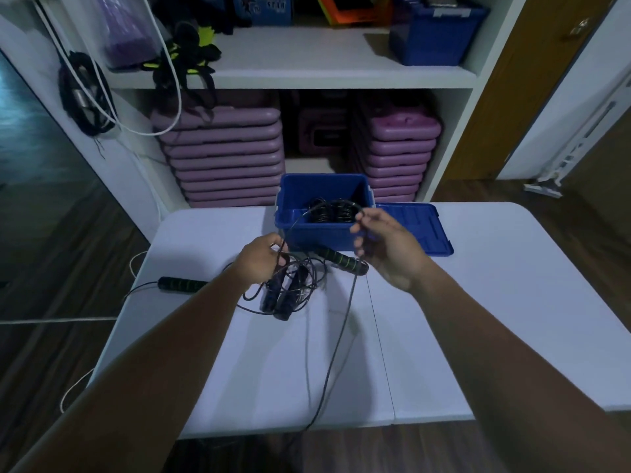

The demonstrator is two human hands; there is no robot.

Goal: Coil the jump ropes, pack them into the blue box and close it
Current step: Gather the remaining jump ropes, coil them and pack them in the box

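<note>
The only writing that can be read is "STAR" on a blue carton (263, 8) on the white upper shelf (307, 59); its other letters are blurred. On the smooth white folding counter (478, 302) stands the open blue rectangular plastic box (321, 233), with glossy black coiled ropes (327, 211) inside. Its flat ribbed blue lid (420, 230) lies just beside it on the right. The left grip (261, 259) pinches a thin black cord (338, 336), which arcs over the box front to the right grip (386, 249), whose fingers curl round it. From there the cord hangs past the counter's near edge. A black foam handle with green rings (341, 259) lies before the box, and a matching handle (181, 284) lies at the left. Two dark handles in tangled cord (283, 295) lie under the left grip. Stacked purple moulded platforms (222, 155) fill the lower shelf.
</note>
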